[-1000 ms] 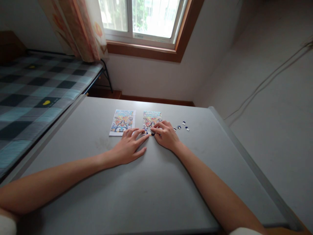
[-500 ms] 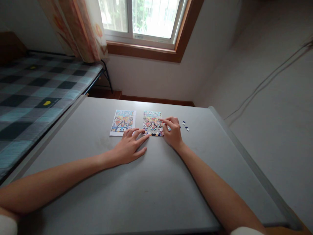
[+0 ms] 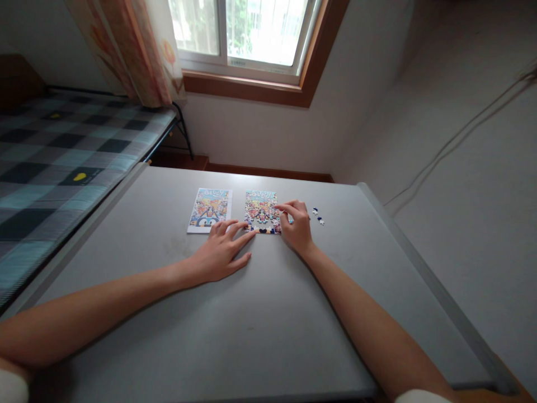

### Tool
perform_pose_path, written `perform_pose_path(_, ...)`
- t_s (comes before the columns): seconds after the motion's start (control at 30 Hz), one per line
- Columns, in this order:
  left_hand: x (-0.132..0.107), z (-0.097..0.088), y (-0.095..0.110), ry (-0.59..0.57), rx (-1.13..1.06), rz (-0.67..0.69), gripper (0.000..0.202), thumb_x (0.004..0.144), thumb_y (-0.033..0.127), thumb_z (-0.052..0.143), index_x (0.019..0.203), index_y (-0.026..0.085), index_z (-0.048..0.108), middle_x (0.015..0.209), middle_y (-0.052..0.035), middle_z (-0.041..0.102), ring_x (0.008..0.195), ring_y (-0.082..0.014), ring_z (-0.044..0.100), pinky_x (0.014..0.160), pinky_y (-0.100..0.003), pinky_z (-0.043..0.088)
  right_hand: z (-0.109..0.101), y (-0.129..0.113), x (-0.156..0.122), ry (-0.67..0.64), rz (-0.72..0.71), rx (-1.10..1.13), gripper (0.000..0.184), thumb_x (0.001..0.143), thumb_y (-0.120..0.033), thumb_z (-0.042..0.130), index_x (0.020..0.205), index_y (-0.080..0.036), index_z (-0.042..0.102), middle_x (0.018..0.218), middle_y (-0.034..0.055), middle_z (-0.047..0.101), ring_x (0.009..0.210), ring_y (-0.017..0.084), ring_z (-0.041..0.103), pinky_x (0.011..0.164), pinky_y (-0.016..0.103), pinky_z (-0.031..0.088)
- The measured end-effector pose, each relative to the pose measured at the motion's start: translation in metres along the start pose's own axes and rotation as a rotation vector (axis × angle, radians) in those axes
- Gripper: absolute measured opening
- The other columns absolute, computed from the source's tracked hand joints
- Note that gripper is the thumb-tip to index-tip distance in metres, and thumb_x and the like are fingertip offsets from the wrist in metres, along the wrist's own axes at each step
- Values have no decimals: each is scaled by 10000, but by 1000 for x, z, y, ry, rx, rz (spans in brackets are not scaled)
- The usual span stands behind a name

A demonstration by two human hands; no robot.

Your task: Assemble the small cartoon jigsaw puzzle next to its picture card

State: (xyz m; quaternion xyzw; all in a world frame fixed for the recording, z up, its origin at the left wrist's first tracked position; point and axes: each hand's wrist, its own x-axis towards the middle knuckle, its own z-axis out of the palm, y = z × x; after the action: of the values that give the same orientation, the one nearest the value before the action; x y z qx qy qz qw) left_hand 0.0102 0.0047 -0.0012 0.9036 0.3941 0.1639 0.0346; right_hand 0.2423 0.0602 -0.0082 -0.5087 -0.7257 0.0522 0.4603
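A small jigsaw puzzle point(image 3: 260, 204) with a dense, colourful picture lies flat on the grey table; a gap shows in its lower part, above the bottom row. My left hand point(image 3: 222, 249) rests palm down with fingers spread, its fingertips at the puzzle's lower left corner. At the right edge is my right hand point(image 3: 297, 226), fingers bent and the index finger reaching over that edge. What its fingers hold, if anything, is hidden. Left of the puzzle lies a printed picture card point(image 3: 210, 208), its lower right corner partly behind my left hand.
Loose puzzle pieces point(image 3: 321, 221) lie right of my right hand. A bed with a checked mattress point(image 3: 104, 145) stands left of the table point(image 3: 251, 330). Behind the table are a window point(image 3: 260, 33) and a curtain point(image 3: 142, 56); a cable point(image 3: 453, 143) runs along the right wall.
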Motion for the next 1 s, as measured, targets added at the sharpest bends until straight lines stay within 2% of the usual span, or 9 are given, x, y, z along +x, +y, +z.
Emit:
perform_pose_path(0.17, 0, 1, -1, 4, -8, 2, 516, 906, 410, 475, 1408, 311, 409, 1392, -78, 423, 1278, -312, 308, 1064, -511, 249, 0, -1, 1, -3, 33, 6, 285, 817, -121, 472, 909, -218, 724, 860, 66, 621, 901, 226, 538, 872, 388, 435)
perform_pose_path(0.27, -1, 1, -1, 4, -15, 1, 517, 904, 412, 476, 1405, 300, 414, 1393, -80, 418, 1288, -314, 296, 1069, -507, 246, -7, 4, 13, -11, 86, 70, 284, 789, -123, 467, 884, -195, 724, 841, 60, 633, 843, 201, 577, 820, 366, 459)
perform_pose_path(0.37, 0, 0, 0, 4, -6, -1, 510, 904, 418, 475, 1399, 303, 419, 1386, -81, 426, 1294, -311, 298, 1075, -512, 225, -23, 15, 33, -54, 151, 103, 278, 769, -153, 473, 878, -167, 728, 834, 62, 662, 795, 178, 605, 741, 326, 473)
perform_pose_path(0.43, 0, -1, 1, 10, 5, -5, 500, 904, 416, 476, 1389, 306, 427, 1372, -80, 443, 1300, -308, 303, 1090, -528, 183, -39, 23, 46, -142, 200, 92, 250, 771, -207, 500, 851, -163, 733, 855, 67, 690, 752, 168, 610, 713, 314, 481)
perform_pose_path(0.5, 0, -1, 2, 16, 19, -9, 490, 903, 411, 476, 1378, 299, 438, 1358, -81, 459, 1307, -304, 307, 1101, -539, 143, -56, 29, 56, -213, 236, 43, 237, 764, -238, 531, 852, -162, 737, 864, 67, 707, 705, 159, 608, 680, 299, 486)
perform_pose_path(0.6, 0, -2, 2, 21, 33, -8, 483, 902, 408, 475, 1371, 296, 444, 1358, -83, 462, 1316, -299, 306, 1105, -537, 133, -81, 34, 62, -229, 233, -100, 232, 760, -241, 549, 858, -156, 742, 870, 69, 718, 690, 154, 610, 680, 285, 484)
perform_pose_path(0.77, -1, -2, 1, 26, 32, 1, 479, 904, 396, 473, 1371, 299, 443, 1359, -81, 461, 1319, -293, 303, 1106, -528, 145, -106, 39, 63, -464, 245, -366, 214, 782, -282, 575, 845, -176, 749, 841, 50, 719, 703, 157, 617, 679, 268, 458)
perform_pose_path(0.9, -1, -1, 1, 14, 32, -8, 483, 904, 400, 474, 1374, 294, 446, 1365, -83, 455, 1313, -301, 300, 1092, -531, 178, -112, 43, 62, -669, 261, -485, 195, 787, -289, 591, 820, -197, 759, 826, 39, 721, 730, 163, 624, 654, 252, 438)
perform_pose_path(1.0, -1, -1, 0, 3, 29, -16, 485, 903, 404, 479, 1375, 297, 449, 1378, -83, 443, 1303, -310, 304, 1077, -534, 207, -113, 40, 62, -753, 305, -493, 200, 795, -281, 596, 870, -191, 758, 839, 41, 722, 722, 152, 622, 641, 237, 435)
